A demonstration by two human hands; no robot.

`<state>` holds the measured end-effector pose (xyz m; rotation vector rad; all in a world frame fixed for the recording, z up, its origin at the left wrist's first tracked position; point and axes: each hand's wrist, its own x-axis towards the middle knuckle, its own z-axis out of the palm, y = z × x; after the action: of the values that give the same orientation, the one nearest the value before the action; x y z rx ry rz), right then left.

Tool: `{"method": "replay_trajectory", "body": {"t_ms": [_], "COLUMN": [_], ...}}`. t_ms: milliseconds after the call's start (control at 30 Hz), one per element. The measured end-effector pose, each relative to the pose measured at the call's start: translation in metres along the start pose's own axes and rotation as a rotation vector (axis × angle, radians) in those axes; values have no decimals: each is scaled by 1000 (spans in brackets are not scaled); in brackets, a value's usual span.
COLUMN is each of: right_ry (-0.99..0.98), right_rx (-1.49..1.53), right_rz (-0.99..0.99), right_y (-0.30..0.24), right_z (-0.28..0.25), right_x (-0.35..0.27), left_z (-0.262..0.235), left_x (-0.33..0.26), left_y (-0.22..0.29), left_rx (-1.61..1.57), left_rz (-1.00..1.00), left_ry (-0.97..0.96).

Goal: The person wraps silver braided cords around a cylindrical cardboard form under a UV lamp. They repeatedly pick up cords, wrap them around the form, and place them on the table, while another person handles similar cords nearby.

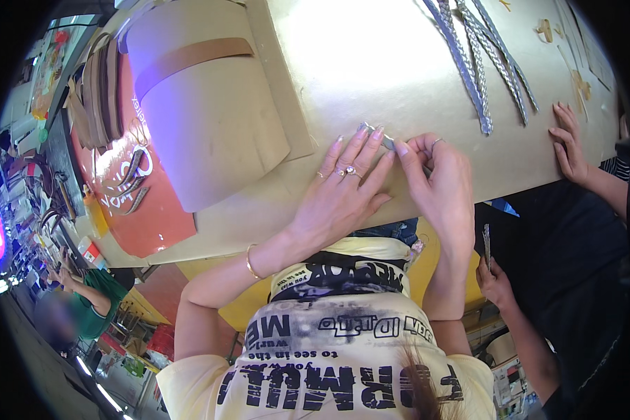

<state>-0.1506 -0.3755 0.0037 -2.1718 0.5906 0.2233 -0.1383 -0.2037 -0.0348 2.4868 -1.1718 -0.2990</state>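
Observation:
My left hand lies flat on the table, fingers stretched out and pressing on a short silver strip, which looks like the braided strips nearby. Rings and a bracelet are on this hand. Thumb and forefinger of my right hand are pinched together at the strip's right end. Most of the strip is hidden beneath my left fingers. Farther off to the right, several silver-grey braided strips lie loosely side by side.
Left of my hands stands a large curled beige sheet with a brown band. Beyond it are a red sheet and brown straps. At the right, a co-worker's hand rests on the table; another hand holds a braided strip.

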Motion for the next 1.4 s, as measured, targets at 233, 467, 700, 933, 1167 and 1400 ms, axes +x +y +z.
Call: {"method": "replay_trajectory", "body": {"t_ms": [233,467,700,933,1167,1400], "right_ry": [3,-12,19,112,126,102], "right_rx": [-17,34,257,-26,-68,-58], "right_rz": [73,30,101,103,76,84], "right_y": [2,-3,-1,9,11,10], "right_z": [-9,-11,-12,-8,-7,-9], "right_x": [-10,-9,-12,-19,-18,-17], "left_z": [1,0,-3,-4,0,0], "left_x": [1,3,4,5,3,4], "left_y": [2,0,6,5,4,5], "left_rx": [-111,-148,-120,-142,-152,-148], "left_rz": [-40,-33,-62,-60,-54,-70], "left_ry": [-28,-19,-19,-36,13,15]}}
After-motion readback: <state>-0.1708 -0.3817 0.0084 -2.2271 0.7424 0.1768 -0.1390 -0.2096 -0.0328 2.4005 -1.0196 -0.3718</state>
